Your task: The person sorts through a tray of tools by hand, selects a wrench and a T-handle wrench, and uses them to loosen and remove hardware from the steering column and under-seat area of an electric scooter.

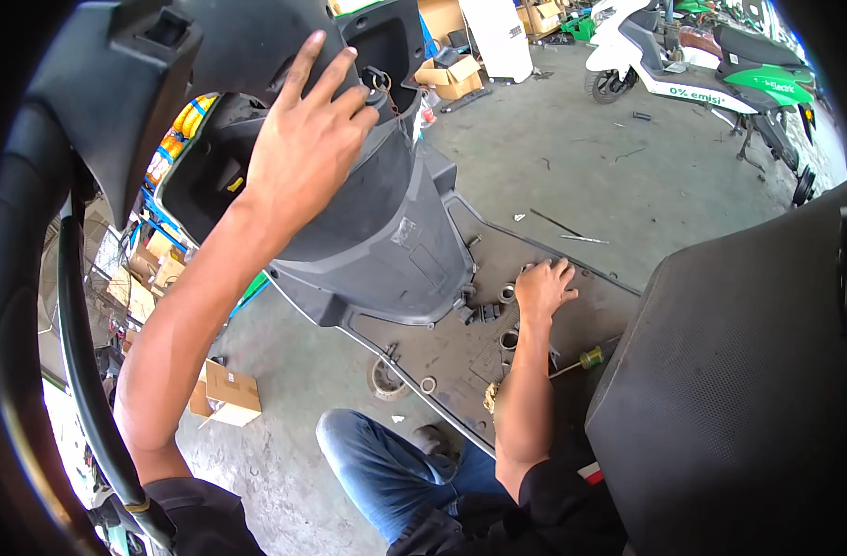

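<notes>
My left hand [317,139] lies on the upper part of a scooter's dark plastic front panel [377,227], fingers stretched out and slightly apart. Near its fingertips a key ring [377,79] hangs at the panel. Lower down, my right hand [545,289] is over the scooter's footboard [414,343], its fingers bent and apart; whether anything lies under them is hidden. Beside it on the footboard are a metal ring [508,293], another round collar [509,340] and small black parts [479,312]. A screwdriver [590,357] with a yellow-green handle lies near my right forearm.
The dark scooter seat [720,389] rises at my right. A black cable [81,343] and a dark cover [127,74] hang close at the left. An opened cardboard box [229,391] stands on the floor. A white and green scooter [711,74] is parked at the far right.
</notes>
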Tool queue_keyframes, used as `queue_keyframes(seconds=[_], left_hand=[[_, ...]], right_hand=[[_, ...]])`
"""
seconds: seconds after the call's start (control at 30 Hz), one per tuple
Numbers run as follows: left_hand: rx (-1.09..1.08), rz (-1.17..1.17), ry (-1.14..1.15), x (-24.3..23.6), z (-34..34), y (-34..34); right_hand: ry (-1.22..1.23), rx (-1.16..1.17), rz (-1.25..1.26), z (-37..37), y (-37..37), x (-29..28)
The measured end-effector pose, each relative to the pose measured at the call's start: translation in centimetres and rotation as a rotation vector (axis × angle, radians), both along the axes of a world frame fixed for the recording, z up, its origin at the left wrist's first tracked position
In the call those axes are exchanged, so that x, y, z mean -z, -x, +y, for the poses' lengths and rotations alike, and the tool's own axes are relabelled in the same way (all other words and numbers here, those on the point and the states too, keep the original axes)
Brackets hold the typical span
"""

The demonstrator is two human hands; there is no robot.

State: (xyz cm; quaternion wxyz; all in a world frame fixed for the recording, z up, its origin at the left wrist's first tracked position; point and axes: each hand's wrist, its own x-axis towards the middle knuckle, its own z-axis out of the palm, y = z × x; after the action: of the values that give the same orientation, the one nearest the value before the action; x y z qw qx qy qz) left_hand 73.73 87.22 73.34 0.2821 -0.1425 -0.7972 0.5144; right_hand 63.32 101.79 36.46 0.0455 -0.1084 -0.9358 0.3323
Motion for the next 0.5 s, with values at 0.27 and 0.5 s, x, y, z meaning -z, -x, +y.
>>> queue_keyframes(seconds=[0.27, 0.5], left_hand=[[0.01, 0.002, 0.012, 0.4, -0.5, 0.0], [-0.081, -0.02, 0.001, 0.3, 0.6, -0.3]], right_hand=[[-0.012, 0.013, 0.089, -1.3, -0.2, 1.4], [0.089, -0.035, 0.041, -0.5, 0.2, 0.6]])
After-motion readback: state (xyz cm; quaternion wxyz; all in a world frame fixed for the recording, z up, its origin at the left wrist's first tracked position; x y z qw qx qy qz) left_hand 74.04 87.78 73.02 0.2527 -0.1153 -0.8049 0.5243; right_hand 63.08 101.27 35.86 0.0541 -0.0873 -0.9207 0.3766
